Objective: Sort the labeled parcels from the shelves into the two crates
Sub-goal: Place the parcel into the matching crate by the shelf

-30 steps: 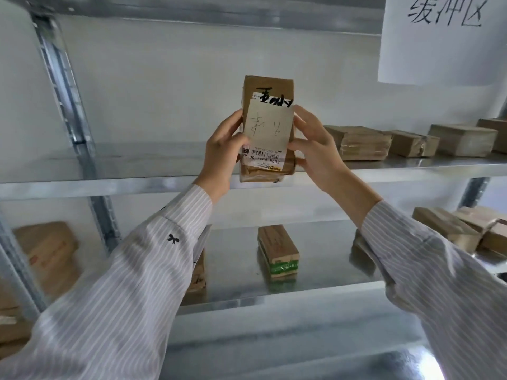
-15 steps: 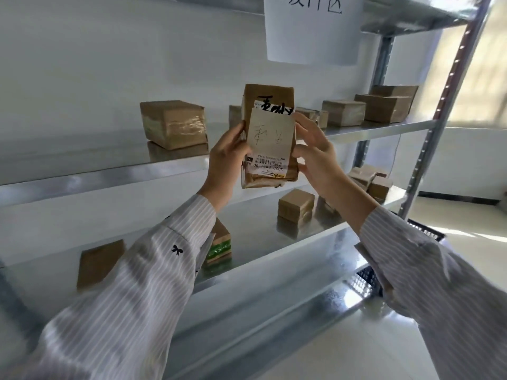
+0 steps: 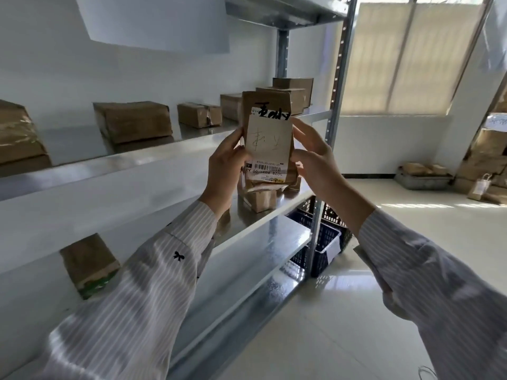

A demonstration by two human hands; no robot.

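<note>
I hold a brown labeled parcel [image 3: 269,138] upright in front of me, its white label with handwriting and a barcode facing me. My left hand [image 3: 223,171] grips its left edge and my right hand [image 3: 315,160] grips its right edge. Several other brown parcels lie on the upper shelf [image 3: 131,157], among them a large one [image 3: 133,122] and a smaller one [image 3: 199,114]. Another parcel with green tape [image 3: 89,263] sits on the lower shelf. A dark crate [image 3: 319,239] stands on the floor beyond the shelf post, partly hidden by my right arm.
A metal shelf post [image 3: 336,105] rises just right of the parcel. A white paper sign [image 3: 153,20] hangs above. Across the room a grey tray of parcels [image 3: 422,175] and stacked boxes [image 3: 485,157] stand by the wall. Light tiled floor spreads to the right.
My view has swung to the right along the shelves, bringing the shelf end, the crate and the window into sight. Both hands keep the same hold on the parcel.
</note>
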